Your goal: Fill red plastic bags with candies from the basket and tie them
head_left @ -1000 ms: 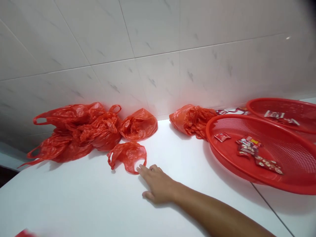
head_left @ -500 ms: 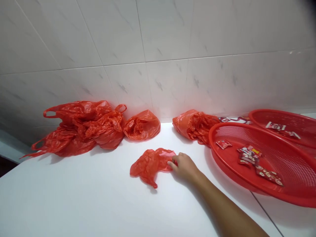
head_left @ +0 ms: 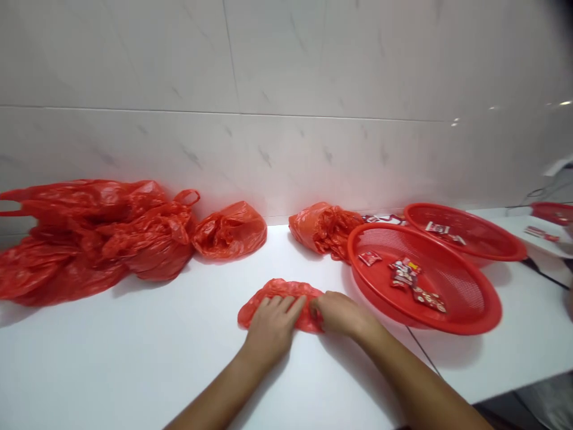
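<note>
A small crumpled red plastic bag (head_left: 273, 291) lies on the white counter (head_left: 134, 358) in front of me. My left hand (head_left: 271, 325) rests on its near edge, fingers stretched flat and pressing it down. My right hand (head_left: 342, 313) is at the bag's right end with fingers curled, pinching the plastic.
A heap of red plastic bags (head_left: 89, 236) lies at the left against the tiled wall, with another bag (head_left: 230, 230) beside it and one (head_left: 322, 227) further right. Two red mesh baskets (head_left: 474, 298) (head_left: 492, 248) at the right hold small red packets (head_left: 405, 272). The counter's edge runs at lower right.
My right hand dragged the small bag from beside the heap toward me. My left hand came into view and pressed down on the bag. The view shifted right.
</note>
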The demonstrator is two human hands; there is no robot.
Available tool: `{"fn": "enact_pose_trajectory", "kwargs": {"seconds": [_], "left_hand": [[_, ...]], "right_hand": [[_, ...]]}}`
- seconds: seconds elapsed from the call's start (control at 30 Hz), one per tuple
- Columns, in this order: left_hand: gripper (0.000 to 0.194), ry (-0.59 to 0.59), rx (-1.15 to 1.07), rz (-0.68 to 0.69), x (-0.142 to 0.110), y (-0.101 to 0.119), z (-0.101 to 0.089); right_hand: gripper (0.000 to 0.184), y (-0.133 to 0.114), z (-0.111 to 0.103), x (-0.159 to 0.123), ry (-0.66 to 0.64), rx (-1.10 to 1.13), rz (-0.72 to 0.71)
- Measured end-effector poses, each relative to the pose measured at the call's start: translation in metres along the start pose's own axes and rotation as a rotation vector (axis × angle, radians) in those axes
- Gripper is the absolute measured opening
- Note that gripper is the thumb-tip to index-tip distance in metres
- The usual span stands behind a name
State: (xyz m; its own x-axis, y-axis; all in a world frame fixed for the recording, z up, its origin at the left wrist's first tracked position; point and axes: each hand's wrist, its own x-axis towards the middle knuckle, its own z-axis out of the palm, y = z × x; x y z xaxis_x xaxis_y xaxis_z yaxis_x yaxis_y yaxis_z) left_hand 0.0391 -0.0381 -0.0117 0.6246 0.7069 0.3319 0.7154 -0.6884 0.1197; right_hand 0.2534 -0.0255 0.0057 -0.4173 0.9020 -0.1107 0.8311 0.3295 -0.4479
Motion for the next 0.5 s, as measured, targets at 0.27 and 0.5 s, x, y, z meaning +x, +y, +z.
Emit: {"fn": "enact_pose_trajectory", "kwargs": {"seconds": [0.27,0.5], "left_hand": [[0.027,-0.010,0.050,-0.047,0.008,-0.044,0.029],[0.028,-0.019,0.017,-0.060,0.010,-0.048,0.031]], "right_hand": [[0.021,0.073,-0.105,-0.077,0.209,0.329,0.125],[0.036,0.166,-0.164,-0.050,0.424,0.087,0.728]]}}
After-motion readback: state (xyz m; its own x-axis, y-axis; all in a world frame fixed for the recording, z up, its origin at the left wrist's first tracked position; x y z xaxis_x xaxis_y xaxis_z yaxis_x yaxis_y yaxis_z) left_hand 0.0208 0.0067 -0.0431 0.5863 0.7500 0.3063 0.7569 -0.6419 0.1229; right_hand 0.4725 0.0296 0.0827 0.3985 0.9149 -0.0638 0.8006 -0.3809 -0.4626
